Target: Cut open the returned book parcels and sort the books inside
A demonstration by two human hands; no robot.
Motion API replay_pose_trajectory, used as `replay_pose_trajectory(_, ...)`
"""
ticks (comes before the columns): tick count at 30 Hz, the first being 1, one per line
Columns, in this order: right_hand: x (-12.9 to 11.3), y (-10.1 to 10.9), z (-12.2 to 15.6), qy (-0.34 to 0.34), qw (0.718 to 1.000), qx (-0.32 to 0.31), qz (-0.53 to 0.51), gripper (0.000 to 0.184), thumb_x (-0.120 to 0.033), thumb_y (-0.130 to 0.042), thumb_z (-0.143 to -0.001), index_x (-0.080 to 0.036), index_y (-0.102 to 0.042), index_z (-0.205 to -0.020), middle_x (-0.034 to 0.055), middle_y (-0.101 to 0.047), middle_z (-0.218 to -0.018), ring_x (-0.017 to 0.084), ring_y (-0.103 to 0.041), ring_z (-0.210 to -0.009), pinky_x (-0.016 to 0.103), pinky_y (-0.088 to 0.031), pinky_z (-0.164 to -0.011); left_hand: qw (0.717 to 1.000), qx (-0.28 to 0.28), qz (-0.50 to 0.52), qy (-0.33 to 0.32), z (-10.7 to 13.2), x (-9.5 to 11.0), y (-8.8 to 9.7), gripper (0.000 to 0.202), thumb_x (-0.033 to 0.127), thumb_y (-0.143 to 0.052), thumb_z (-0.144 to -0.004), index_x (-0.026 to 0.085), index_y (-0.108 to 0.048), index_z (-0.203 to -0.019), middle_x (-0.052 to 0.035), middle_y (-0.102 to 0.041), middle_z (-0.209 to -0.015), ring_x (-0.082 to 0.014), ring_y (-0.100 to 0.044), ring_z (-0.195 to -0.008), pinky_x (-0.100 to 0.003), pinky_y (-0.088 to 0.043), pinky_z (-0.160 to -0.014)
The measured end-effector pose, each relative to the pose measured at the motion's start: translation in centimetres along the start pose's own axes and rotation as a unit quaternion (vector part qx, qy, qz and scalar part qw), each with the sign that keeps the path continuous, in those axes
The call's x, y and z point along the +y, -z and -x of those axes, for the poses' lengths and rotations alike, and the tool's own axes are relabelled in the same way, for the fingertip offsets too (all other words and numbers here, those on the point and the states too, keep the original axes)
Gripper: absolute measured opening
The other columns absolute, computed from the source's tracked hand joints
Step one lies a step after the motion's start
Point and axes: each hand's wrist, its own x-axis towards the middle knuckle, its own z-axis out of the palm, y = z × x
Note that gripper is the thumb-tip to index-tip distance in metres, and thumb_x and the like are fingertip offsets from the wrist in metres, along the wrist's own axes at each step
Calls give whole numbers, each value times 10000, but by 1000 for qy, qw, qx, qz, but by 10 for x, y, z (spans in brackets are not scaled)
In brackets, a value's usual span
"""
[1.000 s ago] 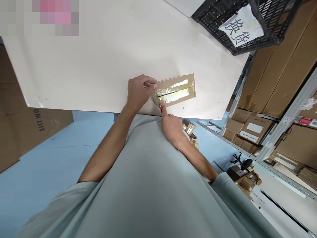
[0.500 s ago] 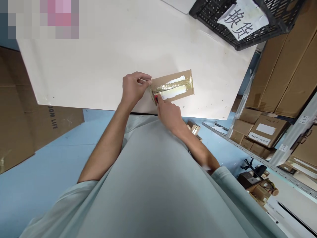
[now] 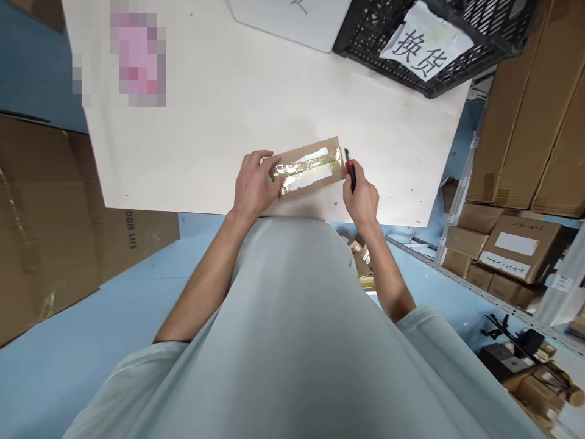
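A small cardboard box (image 3: 311, 181) lies slightly tilted on the white table, with shiny clear tape and torn white labels along its top. My left hand (image 3: 258, 186) grips its left end, thumb on the near side and fingers on the far side. In my right hand (image 3: 362, 195), just off the right end of the box, is a red and black utility knife (image 3: 350, 171). Its tip points away from me, and the fingers are wrapped around the handle. The knife looks apart from the box.
A black plastic crate (image 3: 379, 58) with a paper sign stands at the back right of the white table (image 3: 205, 122), beside a pale flat board (image 3: 287, 21). Large cartons (image 3: 50, 231) stand at the left. Shelving with boxes (image 3: 512, 244) runs along the right.
My right hand has moved with the knife from the box's left end to beyond its right end. My left hand has taken a wider hold on the left end.
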Motion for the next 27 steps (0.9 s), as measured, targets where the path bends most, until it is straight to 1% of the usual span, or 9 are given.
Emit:
replay_pose_trajectory(2,27,-15,-19,-33,998,35,-44,604,-338,-339,-1170,-160,-460,-1735,211,-828,-1357,347,-798,-1114,478,-604,-1006,999,-26,-36,-20,1,5,0,458,327,-714,-977,334,-746,-1434,-116,-673,-1574,-420,-579,-1490,-626,-496,-1287)
replay_pose_trajectory(4,44,-32,-33,-52,991,30,-120,540,-342,-374,-1166,-155,-521,-1650,186,-841,-1308,287,-813,-1014,414,-616,-967,996,-49,-67,-31,-1,8,2,511,298,-683,-977,312,-725,-1486,-131,-660,-1595,-431,-581,-1492,-641,-504,-1272)
replay_pose_trajectory(9,43,-65,-41,-75,943,-11,-323,367,-471,-404,-1194,-202,-650,-1232,67,-839,-1070,134,-751,-695,252,-589,-745,988,-88,-121,-41,-19,20,3,567,322,-714,-970,291,-692,-1535,-159,-675,-1603,-457,-599,-1501,-705,-441,-1315)
replay_pose_trajectory(11,38,-73,-38,-73,933,-10,-352,343,-477,-425,-1189,-222,-638,-1106,43,-830,-1013,119,-741,-677,239,-578,-728,985,-94,-134,-60,-28,32,-10,679,413,-802,-950,285,-642,-1597,-168,-643,-1662,-480,-541,-1581,-743,-321,-1390)
replay_pose_trajectory(14,35,-77,-31,-59,930,-24,-363,318,-481,-478,-1166,-238,-624,-1022,19,-832,-966,111,-734,-654,237,-579,-744,976,-120,-152,-100,-42,52,-44,992,517,-907,-897,206,-489,-1742,-232,-495,-1801,-506,-388,-1715,-733,-190,-1454)
replay_pose_trajectory(17,37,-74,-24,-66,930,-30,-361,321,-489,-484,-1161,-242,-643,-1033,12,-840,-958,122,-731,-625,253,-590,-743,966,-161,-153,-132,-52,62,-76,1129,514,-906,-913,140,-343,-1818,-274,-363,-1869,-500,-288,-1771,-705,-161,-1473)
replay_pose_trajectory(19,40,-70,-19,-65,930,-26,-362,341,-516,-472,-1166,-247,-675,-1111,15,-846,-979,142,-735,-611,278,-609,-736,964,-174,-145,-142,-54,57,-88,1134,494,-870,-955,119,-268,-1840,-284,-321,-1884,-486,-251,-1788,-699,-172,-1474)
replay_pose_trajectory(23,48,-66,-16,-43,946,-15,-322,422,-563,-437,-1185,-266,-692,-1344,57,-855,-1063,236,-799,-746,371,-655,-831,964,-170,-131,-155,-50,35,-86,1172,468,-865,-974,116,-177,-1856,-300,-255,-1902,-490,-194,-1802,-710,-174,-1471)
replay_pose_trajectory(27,58,-76,-29,-61,981,-5,-186,451,-390,-422,-1179,-196,-634,-1527,180,-830,-1259,382,-809,-1112,505,-641,-1002,965,-164,-122,-164,-43,20,-78,1211,475,-887,-966,151,-140,-1862,-302,-224,-1909,-505,-168,-1803,-734,-201,-1457)
